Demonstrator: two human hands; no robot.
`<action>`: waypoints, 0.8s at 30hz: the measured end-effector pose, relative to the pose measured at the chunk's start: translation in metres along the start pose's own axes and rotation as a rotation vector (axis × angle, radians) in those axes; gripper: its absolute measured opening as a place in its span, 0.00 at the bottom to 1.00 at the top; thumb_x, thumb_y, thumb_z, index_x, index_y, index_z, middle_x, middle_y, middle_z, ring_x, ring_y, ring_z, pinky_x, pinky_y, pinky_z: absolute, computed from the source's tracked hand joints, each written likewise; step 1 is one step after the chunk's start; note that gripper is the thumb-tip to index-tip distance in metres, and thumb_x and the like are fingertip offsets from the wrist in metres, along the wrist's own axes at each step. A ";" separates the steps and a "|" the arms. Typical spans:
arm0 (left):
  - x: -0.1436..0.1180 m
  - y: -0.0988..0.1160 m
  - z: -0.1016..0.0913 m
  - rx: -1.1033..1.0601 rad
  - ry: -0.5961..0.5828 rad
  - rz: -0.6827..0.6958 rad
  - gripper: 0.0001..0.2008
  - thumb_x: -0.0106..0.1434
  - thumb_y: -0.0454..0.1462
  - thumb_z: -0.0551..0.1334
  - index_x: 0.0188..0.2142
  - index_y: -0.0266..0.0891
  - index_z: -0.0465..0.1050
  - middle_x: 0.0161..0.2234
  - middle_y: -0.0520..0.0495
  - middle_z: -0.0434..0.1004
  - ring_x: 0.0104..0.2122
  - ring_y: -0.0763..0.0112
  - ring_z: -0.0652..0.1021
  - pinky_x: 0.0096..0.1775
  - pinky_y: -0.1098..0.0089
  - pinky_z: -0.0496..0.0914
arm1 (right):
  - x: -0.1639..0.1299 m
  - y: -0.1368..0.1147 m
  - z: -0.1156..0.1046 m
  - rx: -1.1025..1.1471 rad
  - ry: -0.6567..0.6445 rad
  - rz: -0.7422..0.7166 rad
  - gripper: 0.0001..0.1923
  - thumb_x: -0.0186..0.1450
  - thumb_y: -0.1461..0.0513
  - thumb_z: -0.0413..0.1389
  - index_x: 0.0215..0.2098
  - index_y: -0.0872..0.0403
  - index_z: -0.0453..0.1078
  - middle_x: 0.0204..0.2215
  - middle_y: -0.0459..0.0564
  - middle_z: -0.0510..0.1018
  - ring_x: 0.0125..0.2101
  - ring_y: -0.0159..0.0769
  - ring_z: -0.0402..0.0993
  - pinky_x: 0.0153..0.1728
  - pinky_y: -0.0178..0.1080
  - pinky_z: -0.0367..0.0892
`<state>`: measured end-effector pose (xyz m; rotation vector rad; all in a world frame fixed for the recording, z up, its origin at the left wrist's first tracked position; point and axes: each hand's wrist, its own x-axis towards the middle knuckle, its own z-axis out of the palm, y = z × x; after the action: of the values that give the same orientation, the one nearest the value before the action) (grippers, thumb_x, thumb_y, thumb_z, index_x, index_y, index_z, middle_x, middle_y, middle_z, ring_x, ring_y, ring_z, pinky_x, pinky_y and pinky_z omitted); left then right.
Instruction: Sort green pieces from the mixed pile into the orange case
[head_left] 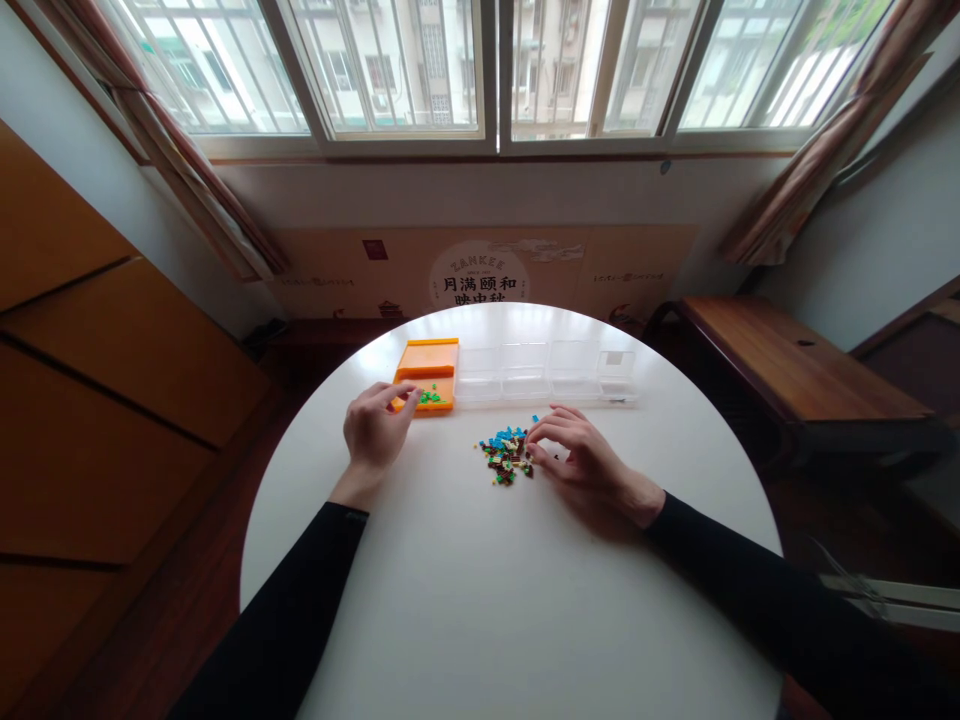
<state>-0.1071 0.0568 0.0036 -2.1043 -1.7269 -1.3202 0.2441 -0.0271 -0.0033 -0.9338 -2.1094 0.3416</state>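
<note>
My left hand [377, 422] is over the left side of an orange box [427, 357], thumb and index finger pinched together at its edge. Whatever is between those fingertips, if anything, is too small to make out. Several green toy bricks [430, 397] lie in the box's near compartment. A mixed pile of tiny toy bricks [506, 455], blue, brown, green and cream, lies on the table. At the pile's right side is my right hand [581, 450], its curled thumb and index finger nearly meeting among the bricks. I cannot make out what they pinch.
A clear plastic box [517, 375] with several compartments stands right of the orange box. Both rest on a round white table [480, 600]. Beyond are a wooden bench [802, 370] at the right, orange-brown cabinets [90, 400] at the left and a printed cardboard panel [337, 270].
</note>
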 end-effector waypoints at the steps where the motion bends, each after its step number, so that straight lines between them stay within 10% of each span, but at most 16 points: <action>1: 0.000 -0.002 0.000 0.011 0.002 -0.002 0.10 0.72 0.45 0.69 0.42 0.44 0.88 0.35 0.49 0.85 0.27 0.68 0.75 0.36 0.64 0.69 | 0.000 0.000 0.000 0.000 0.000 0.002 0.05 0.76 0.61 0.62 0.41 0.47 0.79 0.40 0.47 0.88 0.40 0.41 0.83 0.68 0.55 0.64; 11: -0.010 0.023 0.000 -0.153 -0.074 0.113 0.10 0.74 0.43 0.67 0.41 0.42 0.86 0.36 0.48 0.84 0.30 0.68 0.76 0.38 0.66 0.73 | 0.001 0.000 0.000 0.000 0.013 0.000 0.04 0.74 0.64 0.63 0.41 0.47 0.79 0.40 0.48 0.88 0.41 0.42 0.82 0.64 0.54 0.68; 24: -0.040 0.078 -0.003 -0.564 -0.636 0.500 0.05 0.67 0.41 0.73 0.39 0.44 0.85 0.35 0.46 0.82 0.33 0.67 0.79 0.36 0.69 0.74 | 0.001 -0.003 -0.004 0.023 -0.149 -0.143 0.08 0.65 0.65 0.66 0.41 0.46 0.77 0.45 0.49 0.84 0.44 0.44 0.78 0.62 0.55 0.70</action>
<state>-0.0421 -0.0016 0.0109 -3.2610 -0.8543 -1.1345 0.2448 -0.0288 0.0014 -0.7592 -2.2886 0.3704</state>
